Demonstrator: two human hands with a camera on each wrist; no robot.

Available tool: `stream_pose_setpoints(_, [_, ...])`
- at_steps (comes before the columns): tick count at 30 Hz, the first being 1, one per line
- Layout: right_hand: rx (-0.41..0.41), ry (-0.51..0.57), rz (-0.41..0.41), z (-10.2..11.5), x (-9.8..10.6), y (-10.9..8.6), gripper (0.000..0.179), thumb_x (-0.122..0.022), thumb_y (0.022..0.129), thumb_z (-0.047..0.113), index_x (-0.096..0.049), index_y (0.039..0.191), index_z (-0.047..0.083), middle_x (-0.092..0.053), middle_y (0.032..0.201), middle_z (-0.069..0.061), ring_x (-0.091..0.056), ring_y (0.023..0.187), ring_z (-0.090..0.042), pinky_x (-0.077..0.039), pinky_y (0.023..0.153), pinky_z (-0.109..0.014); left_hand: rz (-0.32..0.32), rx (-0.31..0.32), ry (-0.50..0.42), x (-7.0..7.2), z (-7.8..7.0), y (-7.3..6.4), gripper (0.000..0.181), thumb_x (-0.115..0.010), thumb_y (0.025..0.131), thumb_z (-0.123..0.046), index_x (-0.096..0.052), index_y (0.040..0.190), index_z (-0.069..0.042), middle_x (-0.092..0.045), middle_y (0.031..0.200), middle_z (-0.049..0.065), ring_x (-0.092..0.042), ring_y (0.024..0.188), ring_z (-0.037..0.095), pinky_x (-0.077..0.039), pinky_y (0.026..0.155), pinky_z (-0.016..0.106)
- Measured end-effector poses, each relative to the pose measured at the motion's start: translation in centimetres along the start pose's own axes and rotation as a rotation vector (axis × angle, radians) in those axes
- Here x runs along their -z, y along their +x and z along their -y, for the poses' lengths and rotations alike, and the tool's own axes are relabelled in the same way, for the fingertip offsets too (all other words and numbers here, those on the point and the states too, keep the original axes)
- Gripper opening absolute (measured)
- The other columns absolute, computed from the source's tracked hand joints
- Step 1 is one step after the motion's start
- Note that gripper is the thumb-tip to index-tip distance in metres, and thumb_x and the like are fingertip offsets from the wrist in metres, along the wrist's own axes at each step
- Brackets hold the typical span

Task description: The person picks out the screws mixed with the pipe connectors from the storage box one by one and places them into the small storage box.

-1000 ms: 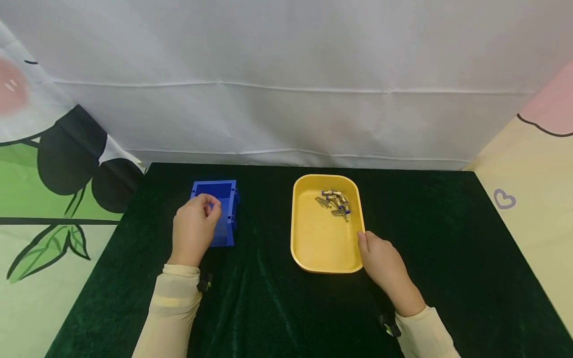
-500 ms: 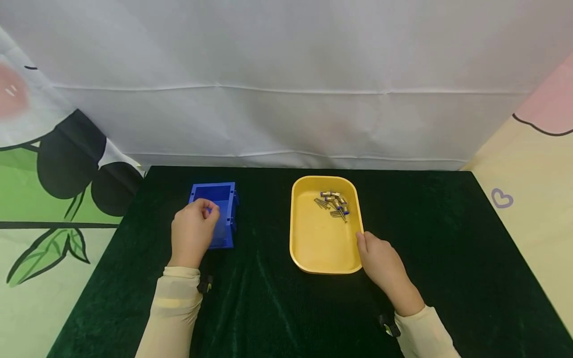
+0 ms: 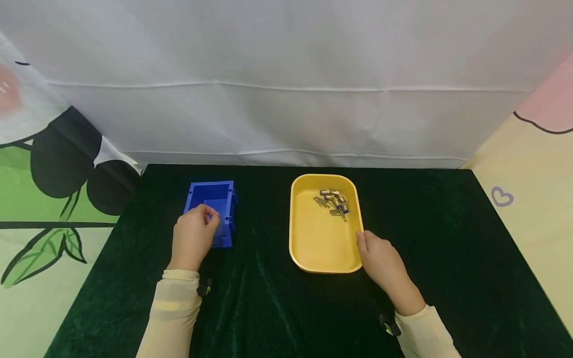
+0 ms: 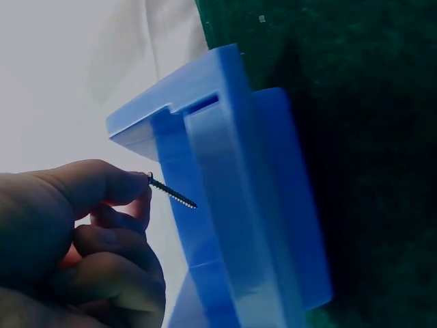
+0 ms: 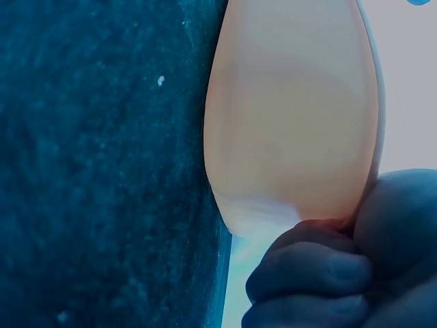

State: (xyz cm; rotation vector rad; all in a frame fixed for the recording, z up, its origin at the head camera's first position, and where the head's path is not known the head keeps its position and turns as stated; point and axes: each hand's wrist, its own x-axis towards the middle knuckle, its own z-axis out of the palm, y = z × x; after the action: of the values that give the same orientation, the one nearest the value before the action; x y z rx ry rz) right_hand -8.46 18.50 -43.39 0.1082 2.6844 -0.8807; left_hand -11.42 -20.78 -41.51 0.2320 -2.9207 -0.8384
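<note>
Between thumb and forefinger my left hand (image 3: 193, 238) pinches a small threaded screw (image 4: 173, 191) by its head, the tip pointing away from the fingers. That hand is over the near left part of a blue plastic bin (image 3: 219, 191), whose side wall fills the middle of the left wrist view. My right hand (image 3: 386, 263) grips the right rim of a yellow tray (image 3: 320, 248), thumb on top and fingers curled beneath. In the tray's far right part lie several brass fittings with blue ends (image 3: 335, 199) and several loose screws (image 3: 321, 202).
A dark green velvet cloth (image 3: 268, 308) covers the table, lightly creased between the two containers. Behind the table hangs a white fabric backdrop (image 3: 286, 119), with printed panels at both sides.
My left hand has lowered slightly toward the near side of the blue bin, still pinching. My right hand and the yellow tray stay in place.
</note>
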Motion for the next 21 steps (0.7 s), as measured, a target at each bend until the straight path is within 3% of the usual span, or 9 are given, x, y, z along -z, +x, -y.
stream_pose_setpoints(14, [0.016, 0.008, 0.000, -0.3, 0.0, 0.2, 0.040, -0.033, 0.108, 0.040, -0.057, 0.107, 0.008, -0.054, 0.073, -0.006, -0.052, 0.057, -0.020, -0.043, 0.055, -0.031, -0.021, 0.004, 0.008, -0.4, 0.1, -0.2, 0.018, -0.052, 0.098, -0.020, -0.063, 0.096, -0.006, -0.057, 0.073, 0.007, -0.052, 0.063, 0.021, -0.043, 0.055, 0.032])
stream_pose_setpoints(21, [0.008, 0.020, 0.003, -0.1, 0.1, 0.1, 0.041, -0.033, 0.108, 0.041, -0.057, 0.108, 0.008, -0.055, 0.073, -0.005, -0.053, 0.056, -0.021, -0.043, 0.055, -0.031, -0.081, -0.069, -0.026, -0.1, -1.9, -0.4, 0.016, -0.055, 0.097, -0.022, -0.063, 0.093, -0.009, -0.054, 0.071, 0.005, -0.050, 0.062, 0.020, -0.040, 0.054, 0.032])
